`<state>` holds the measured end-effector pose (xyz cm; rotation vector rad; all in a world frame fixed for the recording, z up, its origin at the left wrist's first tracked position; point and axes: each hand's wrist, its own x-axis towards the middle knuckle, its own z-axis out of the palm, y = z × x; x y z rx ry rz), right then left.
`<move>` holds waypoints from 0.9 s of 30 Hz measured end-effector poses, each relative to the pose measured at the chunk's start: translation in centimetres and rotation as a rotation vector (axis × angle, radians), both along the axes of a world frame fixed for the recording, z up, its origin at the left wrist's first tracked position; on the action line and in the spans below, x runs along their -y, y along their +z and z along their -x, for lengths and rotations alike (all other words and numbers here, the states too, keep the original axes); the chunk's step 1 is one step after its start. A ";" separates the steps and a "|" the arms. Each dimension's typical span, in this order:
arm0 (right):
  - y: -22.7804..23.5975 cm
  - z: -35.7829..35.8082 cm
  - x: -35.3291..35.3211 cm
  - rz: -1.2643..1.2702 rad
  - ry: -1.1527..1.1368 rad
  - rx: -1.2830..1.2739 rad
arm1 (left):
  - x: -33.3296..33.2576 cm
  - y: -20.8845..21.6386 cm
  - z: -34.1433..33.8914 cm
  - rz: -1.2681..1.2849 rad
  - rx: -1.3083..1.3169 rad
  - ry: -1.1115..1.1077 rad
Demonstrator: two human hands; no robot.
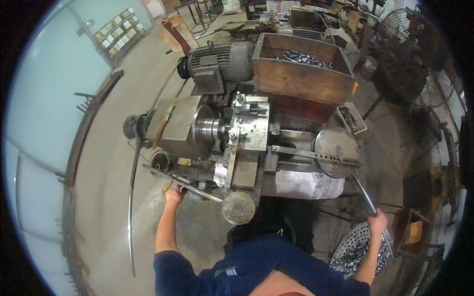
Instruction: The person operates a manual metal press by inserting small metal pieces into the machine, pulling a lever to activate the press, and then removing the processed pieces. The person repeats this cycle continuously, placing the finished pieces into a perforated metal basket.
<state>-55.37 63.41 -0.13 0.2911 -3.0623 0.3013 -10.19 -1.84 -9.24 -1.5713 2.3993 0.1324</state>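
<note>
My left hand (174,194) is closed at a long metal lever (202,192), which slants from a round steel disc (238,208) toward the left; its fingers are partly hidden. On the right, my right hand (377,222) wraps around a shiny steel rod (364,191) that reaches down from a larger round plate (337,148). Both belong to a small lathe. Its tool block (250,129) stands in the middle, just right of the spindle chuck (210,129). Whether a workpiece sits between them is hard to make out.
Behind the lathe are a motor (217,64) and a wooden box (301,76) of small metal parts. A perforated basket (345,241) of shiny pieces sits by my right forearm, with a small wooden box (411,229) beside it. A long bar (132,207) sticks out at left.
</note>
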 end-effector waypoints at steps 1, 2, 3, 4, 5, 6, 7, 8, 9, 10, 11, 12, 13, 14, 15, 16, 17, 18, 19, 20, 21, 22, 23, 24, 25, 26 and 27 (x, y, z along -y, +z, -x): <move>-0.3 -0.2 -0.3 -0.015 -0.029 -0.014 | -0.5 0.9 -0.2 -0.013 -0.124 0.108; -0.6 -0.4 -0.6 -0.030 -0.058 -0.029 | 1.0 -0.6 -2.0 0.000 -0.253 0.185; -1.0 -0.3 -0.6 -0.043 -0.068 -0.039 | 1.6 -0.1 -4.0 -0.167 -0.564 0.377; -1.2 -0.8 -0.5 -0.104 -0.105 -0.075 | 1.2 0.8 -3.6 -0.196 -0.839 0.470; -1.3 -1.4 -0.5 -0.110 -0.121 -0.068 | 1.0 1.9 -3.4 -0.224 -1.115 0.562; -1.4 -2.0 -0.2 -0.111 -0.126 -0.058 | 0.5 3.7 -2.9 -0.211 -1.226 0.618; -1.6 -2.5 -0.3 -0.114 -0.135 -0.050 | -0.1 5.4 -1.7 -0.202 -1.338 0.672; -2.3 -3.2 -0.7 -0.122 -0.133 -0.054 | -0.6 6.6 -0.6 -0.191 -1.446 0.729; -3.4 -4.0 -1.3 -0.132 -0.137 -0.060 | -0.8 7.3 0.9 -0.182 -1.492 0.725; -3.5 -4.6 -1.2 -0.142 -0.142 -0.067 | -0.8 7.7 2.6 -0.174 -1.537 0.720; -3.4 -5.0 -1.1 -0.085 -0.159 0.048 | -0.8 7.8 4.0 -0.167 -1.583 0.714; -2.8 -5.6 -0.2 -0.060 -0.133 0.072 | -0.2 6.2 4.7 -0.084 -1.630 0.701; -2.1 -6.3 0.5 -0.037 -0.120 0.094 | 0.1 5.2 6.1 -0.011 -1.676 0.681; -1.4 -6.8 1.0 -0.015 -0.116 0.117 | 0.2 4.7 6.1 0.060 -1.687 0.777; -0.9 -7.2 1.4 0.009 -0.121 0.141 | 0.4 4.5 6.4 0.048 -1.690 0.763; -0.5 -7.5 1.6 0.033 -0.125 0.164 | 0.4 4.4 6.6 0.036 -1.693 0.751; -0.4 -7.5 1.7 0.043 -0.142 0.148 | 0.5 4.2 6.7 0.025 -1.696 0.739; -0.4 -7.6 1.8 0.056 -0.152 0.136 | 0.9 3.8 6.1 0.018 -1.615 0.721; -0.5 -7.7 1.9 0.071 -0.159 0.129 | 1.5 3.2 5.2 0.019 -1.531 0.703; -0.6 -7.6 1.9 0.061 -0.150 0.141 | 2.0 2.6 4.4 0.021 -1.448 0.686; -0.7 -7.6 1.8 0.049 -0.144 0.150 | 2.2 2.3 4.4 0.027 -1.480 0.690; -0.7 -7.6 1.7 0.038 -0.138 0.158 | 2.3 2.1 4.3 0.034 -1.513 0.694; -1.0 -7.6 1.6 0.033 -0.129 0.135 | 2.4 1.8 4.1 0.042 -1.546 0.699; -1.4 -7.9 1.3 0.027 -0.131 0.106 | 2.2 2.2 4.9 0.029 -1.534 0.692; -1.5 -8.0 1.4 0.023 -0.130 0.080 | 1.5 3.2 5.5 0.022 -1.520 0.686; -1.3 -8.0 1.4 0.019 -0.106 0.053 | 1.1 3.8 6.1 0.015 -1.507 0.681; -1.0 -8.0 1.7 0.016 -0.104 0.083 | 1.2 3.8 5.6 -0.003 -1.487 0.681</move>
